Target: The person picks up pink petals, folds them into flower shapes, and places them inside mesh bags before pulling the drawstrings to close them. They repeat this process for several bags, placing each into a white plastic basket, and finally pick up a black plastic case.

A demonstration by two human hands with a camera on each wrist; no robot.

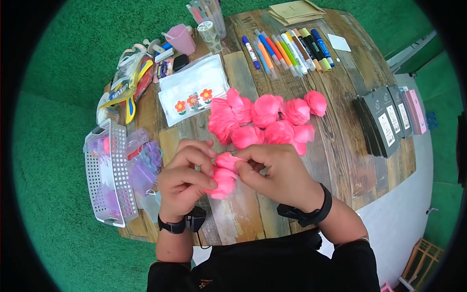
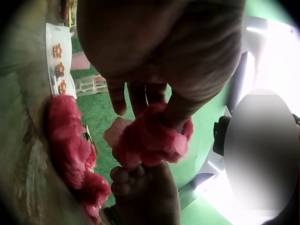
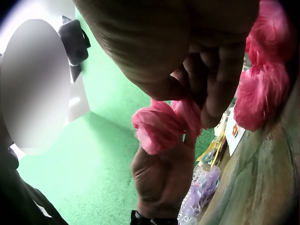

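Note:
A bright pink ruffled flower (image 1: pixel 224 182), made of thin petal-like layers, is held up between both hands near the front of the table. My left hand (image 1: pixel 182 177) grips it from the left, with the thumb against its petals in the left wrist view. At its upper right edge, my right hand (image 1: pixel 282 170) pinches a petal between thumb and fingertips. The right wrist view shows the flower (image 3: pixel 159 126) between the two hands, its layers bunched. Just beyond the hands lies a cluster of similar pink flowers (image 1: pixel 265 109) on the wooden table (image 1: pixel 340 170).
Clear bags with printed flowers (image 1: pixel 192 85) lie behind the cluster, beside a row of markers (image 1: pixel 292 51). A white perforated basket (image 1: pixel 129 194) and purple ribbon-like material (image 1: pixel 143 170) are at left. Dark boxes (image 1: pixel 379 121) stand at right. Brown envelopes (image 1: pixel 294 10) lie at the back.

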